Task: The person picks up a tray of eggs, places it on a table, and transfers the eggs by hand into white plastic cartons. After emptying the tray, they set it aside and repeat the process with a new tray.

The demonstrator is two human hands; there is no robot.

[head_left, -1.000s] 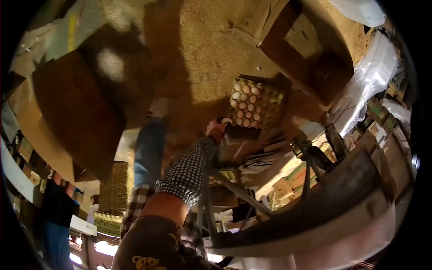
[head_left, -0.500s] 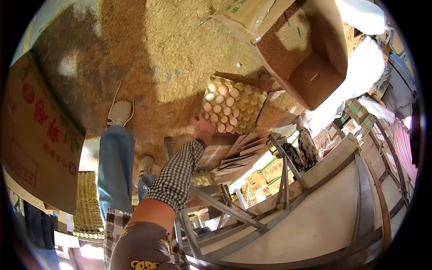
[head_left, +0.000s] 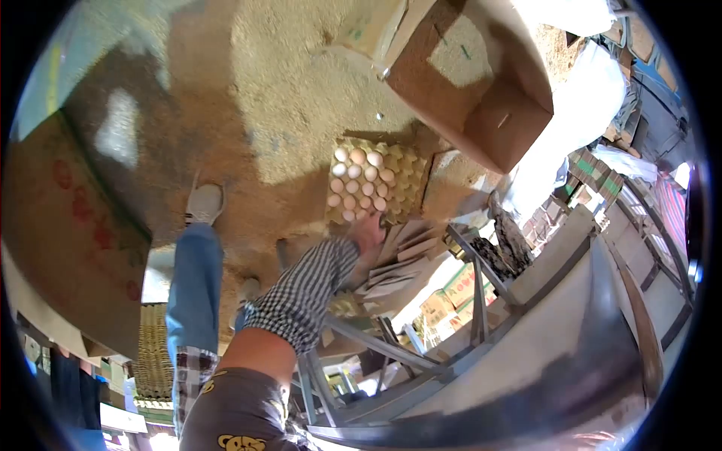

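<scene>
On the floor lies a pulp egg tray point(head_left: 408, 174) with its left part filled by several white and light brown eggs point(head_left: 353, 186); the cups on its right side hold none. My right hand point(head_left: 367, 229), in a black-and-white checked sleeve, reaches down to the tray's near edge. Its fingers are at the front row of eggs and cover part of it. They are blurred, so whether they grip an egg cannot be made out. My left hand is outside the view.
A large open cardboard box point(head_left: 481, 90) stands beyond the tray, and another printed carton point(head_left: 68, 240) is at the left. Flattened cardboard point(head_left: 402, 259) and a metal frame point(head_left: 383, 346) lie close to my arm. Stacked egg trays point(head_left: 155, 353) stand at lower left.
My right hand has moved from the tray's left near corner rightward along its near edge. The view has shifted slightly, and the tray with its eggs appears farther left.
</scene>
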